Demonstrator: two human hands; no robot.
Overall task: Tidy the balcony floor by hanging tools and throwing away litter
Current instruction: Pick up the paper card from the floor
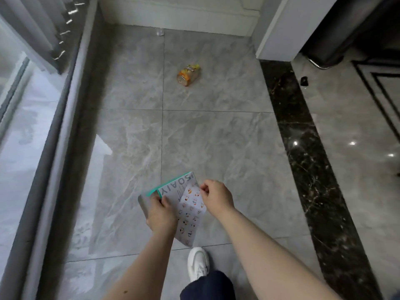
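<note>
GRIP: left hand (160,214) clasps flattened carton (173,191) by its grey side, right hand (216,197) pinches the printed flap's top edge | WHERE: held above the grey tiled floor (216,137) | AXIS: long axis runs near-to-far, teal edge farthest | TEXT: "SOAIY", upside-down | ALSO: orange-labelled plastic bottle (188,75) lying ahead, base towards camera, label unreadable.

"SOAIY" on box (173,187), upside down

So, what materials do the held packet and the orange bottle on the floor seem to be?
Packet: probably thin printed cardboard or paper, matte; it shows flat panels and sharp folds. Orange bottle: likely clear plastic with a printed label; it looks translucent, though it is too distant to be sure.
</note>
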